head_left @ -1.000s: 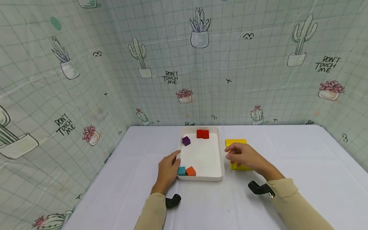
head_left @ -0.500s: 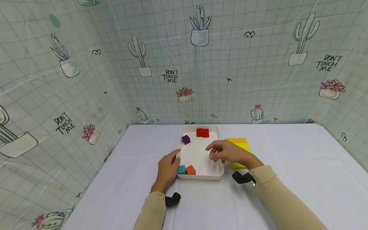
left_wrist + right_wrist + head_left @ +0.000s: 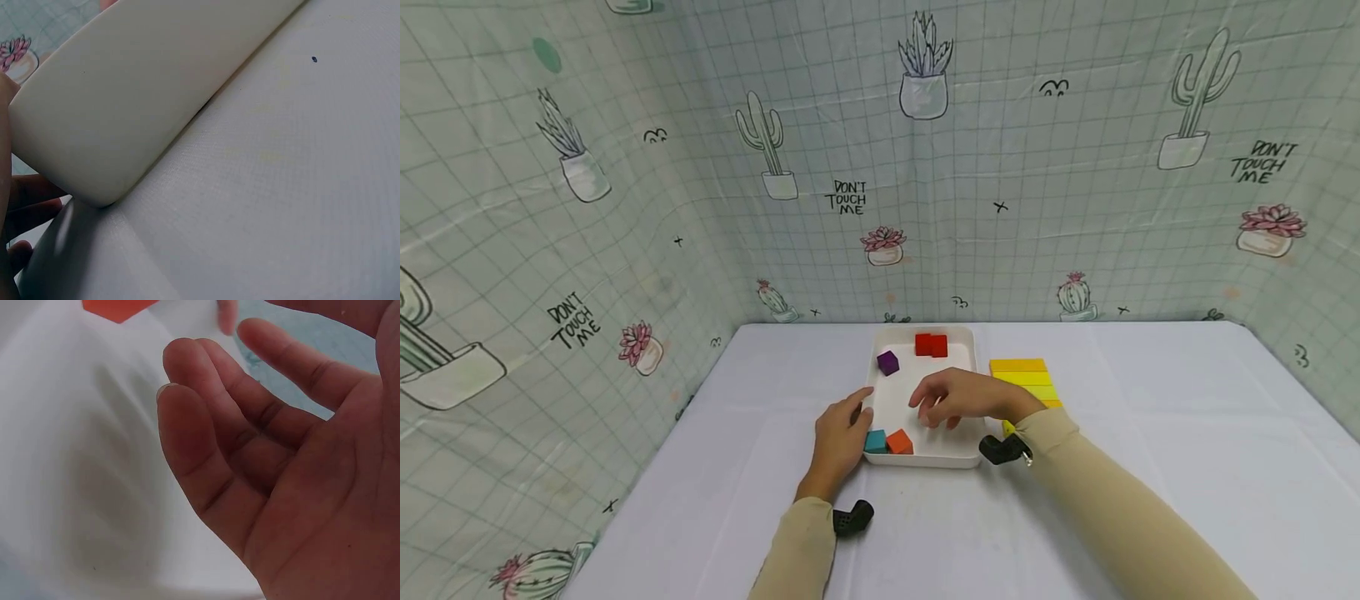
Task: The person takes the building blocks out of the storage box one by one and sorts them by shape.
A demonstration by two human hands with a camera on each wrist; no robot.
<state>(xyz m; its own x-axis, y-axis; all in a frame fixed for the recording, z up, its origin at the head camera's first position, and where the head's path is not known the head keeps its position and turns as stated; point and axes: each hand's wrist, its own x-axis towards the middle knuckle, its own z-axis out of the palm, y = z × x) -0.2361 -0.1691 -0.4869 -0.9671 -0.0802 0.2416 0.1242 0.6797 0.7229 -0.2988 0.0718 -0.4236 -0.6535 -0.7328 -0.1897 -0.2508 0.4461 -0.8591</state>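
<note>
Touching the left wall of the tray (image 3: 891, 404), the left hand (image 3: 837, 437) has relaxed fingers, with thumb and forefinger at the rim; the left wrist view shows other fingers, slightly bent, around the near corner. The right hand (image 3: 961, 396) is above the tray floor, grasping nothing, its fingers loosely curved and its palm bare; a blurred shadow falls below it.

The tray's low rim runs round all sides. Inside, two red cubes (image 3: 931, 345) sit side by side near the far wall, and a purple cube (image 3: 888, 363) is near the left wall, turned at an angle. A teal cube (image 3: 876, 442) is tucked into the near left corner, close to the left hand. Just beside it is an orange cube (image 3: 899, 442), also turned. White floor spreads between the far cubes and the near pair, partly covered by the right hand. Yellow blocks (image 3: 1022, 375) lie on the table (image 3: 925, 542) just outside the right wall, partly hidden by the right sleeve (image 3: 1120, 508). Table surface extends widely beyond them, and also left of the left hand.

The tray is smooth, off-white and rectangular, with rounded corners. The cubes are plain and sharp-edged; the yellow blocks make a banded, flat-looking group. White covering on the table shows a fine ribbed texture, faint yellowish stains and a dark speck. Behind hangs a rumpled cloth (image 3: 1000, 150) printed with grid lines and potted cacti.
</note>
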